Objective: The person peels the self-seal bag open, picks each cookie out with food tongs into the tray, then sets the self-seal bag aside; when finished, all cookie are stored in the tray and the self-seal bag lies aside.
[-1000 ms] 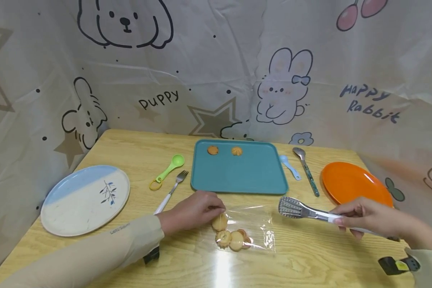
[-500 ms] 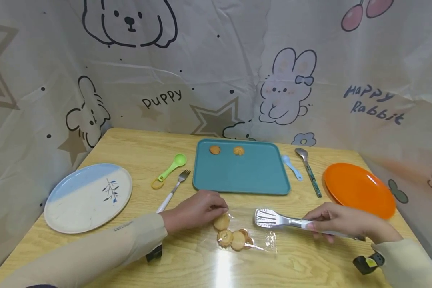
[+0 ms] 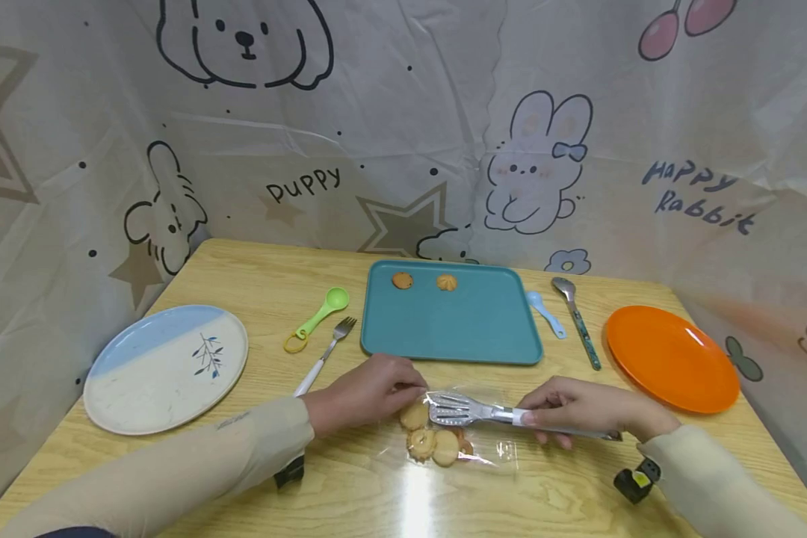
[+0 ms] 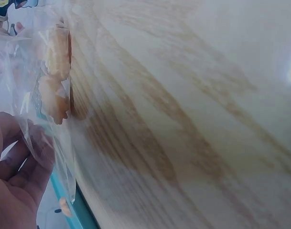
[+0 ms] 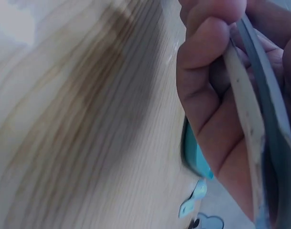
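Observation:
My left hand [image 3: 370, 392] pinches the upper left edge of a clear plastic bag [image 3: 506, 453] lying on the table. Several round cookies [image 3: 446, 448] are inside it. In the left wrist view, thumb and fingers of the left hand [image 4: 21, 176] hold the thin film beside two cookies [image 4: 57, 52]. My right hand [image 3: 571, 407] grips metal tongs [image 3: 459, 410] by their pale handles. The slotted head of the tongs is at the bag, close to the left fingers; whether it lies inside or on top I cannot tell. Fingers curl round both tong arms [image 5: 245, 100] in the right wrist view.
Behind the bag is a teal tray [image 3: 450, 321] bearing two cookies. A blue-and-white plate [image 3: 155, 381], green measuring spoon [image 3: 323, 308] and fork [image 3: 323, 359] lie left. Small blue spoon [image 3: 546, 314], metal spoon [image 3: 578, 321] and orange plate [image 3: 672, 359] lie right.
My right hand has moved left with the tongs, from beside the orange plate to the bag. The left hand keeps its hold on the bag's edge.

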`<control>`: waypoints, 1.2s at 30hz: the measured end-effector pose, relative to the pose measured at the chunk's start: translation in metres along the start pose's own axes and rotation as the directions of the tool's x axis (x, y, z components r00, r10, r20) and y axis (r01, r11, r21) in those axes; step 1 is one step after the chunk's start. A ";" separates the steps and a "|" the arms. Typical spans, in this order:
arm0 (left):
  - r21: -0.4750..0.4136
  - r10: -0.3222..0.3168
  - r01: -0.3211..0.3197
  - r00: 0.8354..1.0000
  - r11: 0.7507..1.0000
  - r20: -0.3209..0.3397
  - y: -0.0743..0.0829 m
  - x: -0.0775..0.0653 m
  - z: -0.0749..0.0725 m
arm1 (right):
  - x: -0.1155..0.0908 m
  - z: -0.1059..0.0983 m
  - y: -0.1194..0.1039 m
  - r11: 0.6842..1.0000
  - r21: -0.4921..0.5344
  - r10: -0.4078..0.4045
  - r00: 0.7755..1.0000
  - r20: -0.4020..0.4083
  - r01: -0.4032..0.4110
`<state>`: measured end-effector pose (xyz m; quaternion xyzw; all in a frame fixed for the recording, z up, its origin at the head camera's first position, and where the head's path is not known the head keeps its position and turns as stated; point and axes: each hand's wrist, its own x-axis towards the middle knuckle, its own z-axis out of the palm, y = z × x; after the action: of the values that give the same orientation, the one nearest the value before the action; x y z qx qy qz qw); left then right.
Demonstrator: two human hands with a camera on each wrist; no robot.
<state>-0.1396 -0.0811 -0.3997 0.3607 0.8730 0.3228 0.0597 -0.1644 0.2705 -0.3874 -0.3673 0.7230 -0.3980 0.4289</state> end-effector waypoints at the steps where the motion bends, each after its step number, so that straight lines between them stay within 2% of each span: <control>1: -0.002 -0.001 0.001 1.000 1.000 0.000 0.000 0.001 0.000 | 0.003 0.000 -0.001 1.000 -0.010 0.007 1.000 -0.003 -0.007; 6: 0.003 -0.007 0.007 1.000 1.000 0.000 0.000 0.002 0.000 | 0.012 0.001 -0.006 0.999 -0.036 0.015 1.000 0.009 -0.015; 13: 0.003 -0.007 0.007 1.000 1.000 -0.010 -0.001 0.002 0.000 | 0.017 0.001 -0.008 1.000 -0.010 0.005 0.999 0.038 -0.004; 22: 0.011 0.003 -0.002 1.000 1.000 -0.016 -0.001 0.002 0.001 | 0.026 0.004 -0.009 1.000 0.009 0.005 1.000 0.023 -0.005; 29: -0.003 0.007 -0.007 1.000 1.000 -0.019 -0.002 0.002 0.000 | 0.011 0.001 -0.007 0.999 -0.004 0.048 0.999 -0.006 -0.048; 36: -0.006 0.010 -0.010 1.000 1.000 -0.014 -0.002 0.002 0.001 | -0.023 0.000 0.000 0.998 0.058 0.034 0.999 -0.029 -0.032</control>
<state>-0.1422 -0.0802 -0.4015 0.3626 0.8706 0.3284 0.0530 -0.1562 0.2901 -0.3796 -0.3367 0.7235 -0.4171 0.4351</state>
